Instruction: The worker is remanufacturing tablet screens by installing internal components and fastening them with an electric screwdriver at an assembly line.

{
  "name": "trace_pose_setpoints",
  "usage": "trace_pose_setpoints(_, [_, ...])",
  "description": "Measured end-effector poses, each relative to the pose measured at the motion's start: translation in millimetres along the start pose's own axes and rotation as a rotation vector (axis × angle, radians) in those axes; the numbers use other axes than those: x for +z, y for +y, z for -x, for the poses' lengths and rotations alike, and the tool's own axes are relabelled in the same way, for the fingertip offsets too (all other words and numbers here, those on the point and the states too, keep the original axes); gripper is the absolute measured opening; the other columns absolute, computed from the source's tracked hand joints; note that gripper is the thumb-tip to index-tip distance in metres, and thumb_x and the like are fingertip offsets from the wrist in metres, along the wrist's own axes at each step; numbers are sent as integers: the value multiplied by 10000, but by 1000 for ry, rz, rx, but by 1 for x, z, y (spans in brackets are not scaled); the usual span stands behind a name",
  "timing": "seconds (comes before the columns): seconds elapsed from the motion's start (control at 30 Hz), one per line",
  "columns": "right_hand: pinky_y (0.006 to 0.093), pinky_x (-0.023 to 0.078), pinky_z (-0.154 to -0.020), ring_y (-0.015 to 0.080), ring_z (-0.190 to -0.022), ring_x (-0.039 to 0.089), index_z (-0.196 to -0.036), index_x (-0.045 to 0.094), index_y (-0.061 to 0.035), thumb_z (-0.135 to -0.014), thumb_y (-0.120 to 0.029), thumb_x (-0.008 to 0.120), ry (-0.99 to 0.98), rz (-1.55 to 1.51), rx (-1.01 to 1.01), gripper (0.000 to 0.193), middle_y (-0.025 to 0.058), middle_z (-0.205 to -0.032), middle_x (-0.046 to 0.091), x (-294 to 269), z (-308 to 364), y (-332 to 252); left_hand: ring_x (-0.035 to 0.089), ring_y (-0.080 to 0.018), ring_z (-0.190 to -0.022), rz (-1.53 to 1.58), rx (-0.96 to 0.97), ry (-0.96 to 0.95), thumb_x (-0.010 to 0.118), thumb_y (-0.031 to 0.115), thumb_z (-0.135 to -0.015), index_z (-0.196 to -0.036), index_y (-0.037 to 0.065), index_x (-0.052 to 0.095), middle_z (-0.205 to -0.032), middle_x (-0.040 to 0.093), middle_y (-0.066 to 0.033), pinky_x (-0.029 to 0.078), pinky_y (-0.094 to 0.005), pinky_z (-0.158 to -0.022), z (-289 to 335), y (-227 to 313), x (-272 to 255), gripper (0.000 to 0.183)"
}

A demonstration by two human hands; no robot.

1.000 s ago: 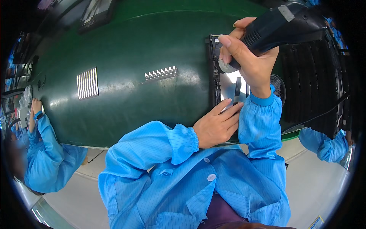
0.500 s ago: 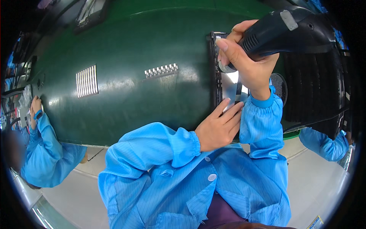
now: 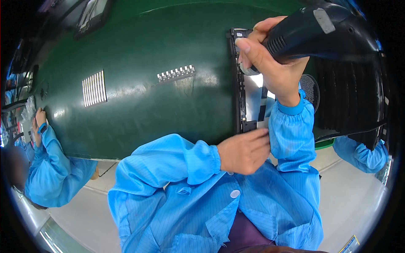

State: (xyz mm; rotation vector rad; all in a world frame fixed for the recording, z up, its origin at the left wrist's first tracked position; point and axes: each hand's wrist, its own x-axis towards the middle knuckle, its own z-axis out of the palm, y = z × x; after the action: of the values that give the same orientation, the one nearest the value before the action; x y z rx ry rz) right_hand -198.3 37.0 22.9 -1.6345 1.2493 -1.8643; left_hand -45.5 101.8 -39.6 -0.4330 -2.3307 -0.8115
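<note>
My right hand grips a black power tool with vent slits and a grey tape patch on its body. The tool's rounded grey end is over a long black-framed panel with a shiny, mirror-like face, standing lengthwise away from me. Its far right side is hidden behind my hand and sleeve. At the panel's near end, my left hand is closed with its fingers bent and pressed together. It is slightly blurred, and whatever its fingertips hold is hidden.
On the green table lie a small striped plate and a notched black-and-white strip. A dark framed object is at the far left. To the right are a round mesh and a black ribbed surface. People in blue sleeves sit on both sides.
My left hand has slid toward me off the panel's face, its fingers going from spread to bent. The right hand and tool have shifted slightly up and left.
</note>
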Motion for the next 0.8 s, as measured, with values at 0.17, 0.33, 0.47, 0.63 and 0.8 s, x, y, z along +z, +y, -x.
trace_pose_setpoints(0.17, [310,483,-529,164,-531,558,-1083,497,7,-787,35,607,74,-132,-19,318,92,-635,561,-9,-11,-15,516,-329,-1100,-225,-181,-38,596,129,-682,-972,-63,600,-1070,577,-201,380,-447,-971,-4,-20,-12,348])
trace_pose_setpoints(0.33, [248,478,-549,118,-586,564,-1103,508,-42,-793,22,610,278,-9,55,332,63,-718,578,-53,14,-39,493,-312,-1120,-404,-228,31,650,175,-699,-1026,-56,578,-1096,560,-186,375,-419,-968,-17,-53,-18,406])
trace_pose_setpoints(0.47, [297,457,-562,128,-551,505,-1088,461,-31,-796,60,558,318,-18,121,321,60,-676,530,-58,36,-36,492,-282,-1074,-648,-322,16,649,194,-708,-956,0,572,-1017,560,-132,377,-414,-935,-38,-125,-56,324])
trace_pose_setpoints(0.63, [279,449,-547,126,-540,502,-1046,458,-19,-778,87,569,336,-56,176,308,53,-652,512,-60,49,-21,502,-265,-1049,-866,-600,-54,613,234,-773,-955,51,585,-983,577,-100,400,-400,-889,-65,-214,-108,260])
trace_pose_setpoints(0.8, [243,439,-516,111,-527,508,-1029,469,-21,-759,102,595,374,-3,226,322,42,-649,512,-63,56,-18,460,-266,-1130,-976,-812,-36,588,155,-798,-1042,68,589,-1121,554,-92,391,-408,-918,-56,-265,-139,260])
